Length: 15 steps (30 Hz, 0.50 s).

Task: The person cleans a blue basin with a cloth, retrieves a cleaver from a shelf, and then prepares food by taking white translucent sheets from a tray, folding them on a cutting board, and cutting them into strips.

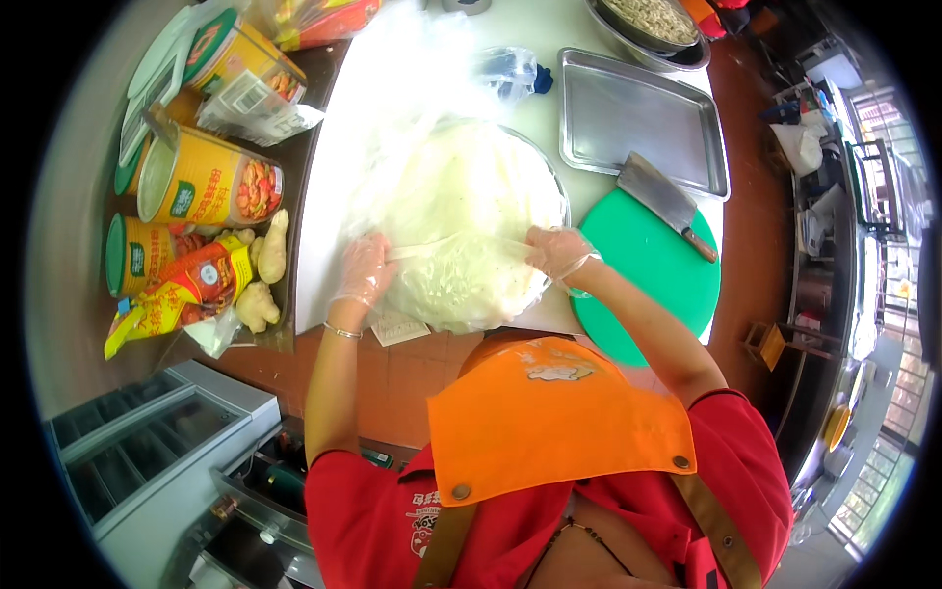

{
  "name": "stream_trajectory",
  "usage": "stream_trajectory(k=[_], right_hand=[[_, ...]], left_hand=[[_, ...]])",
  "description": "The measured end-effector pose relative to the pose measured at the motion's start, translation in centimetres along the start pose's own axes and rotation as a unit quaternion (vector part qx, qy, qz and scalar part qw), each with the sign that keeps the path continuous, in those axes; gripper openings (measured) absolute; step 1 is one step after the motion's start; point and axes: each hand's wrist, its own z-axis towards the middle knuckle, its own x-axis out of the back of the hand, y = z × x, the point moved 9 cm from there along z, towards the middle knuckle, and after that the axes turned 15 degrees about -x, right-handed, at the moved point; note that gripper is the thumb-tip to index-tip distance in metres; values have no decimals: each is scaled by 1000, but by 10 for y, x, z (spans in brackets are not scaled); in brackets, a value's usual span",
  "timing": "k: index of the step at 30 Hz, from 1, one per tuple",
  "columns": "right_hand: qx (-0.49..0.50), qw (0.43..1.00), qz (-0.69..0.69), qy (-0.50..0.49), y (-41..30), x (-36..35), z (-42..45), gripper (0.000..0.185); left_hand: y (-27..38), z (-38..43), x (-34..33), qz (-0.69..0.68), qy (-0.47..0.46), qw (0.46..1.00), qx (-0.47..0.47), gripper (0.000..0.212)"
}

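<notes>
A large pale mass, perhaps dough, fills a round metal bowl whose rim shows on the right. Clear plastic film wraps over its near side, with a folded edge running across the middle. Wearing a clear disposable glove, my left hand pinches that edge at its left end. On the right end, my right hand, gloved alike, grips the same edge. Both sets of fingertips are partly hidden by film and glare. A brighter sheet of plastic spreads behind the bowl.
A cleaver lies across a green round cutting board and a metal tray's rim. Farther back are a metal bowl of shredded food and a plastic bag. Seasoning tins and ginger sit left.
</notes>
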Motion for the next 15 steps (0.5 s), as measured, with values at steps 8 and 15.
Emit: stream_trajectory(k=[8, 15], right_hand=[[173, 963, 174, -108, -60, 16, -60, 27], [52, 888, 337, -309, -42, 11, -94, 47]], left_hand=[[10, -26, 4, 30, 103, 991, -77, 16], [29, -78, 8, -137, 269, 948, 103, 24]])
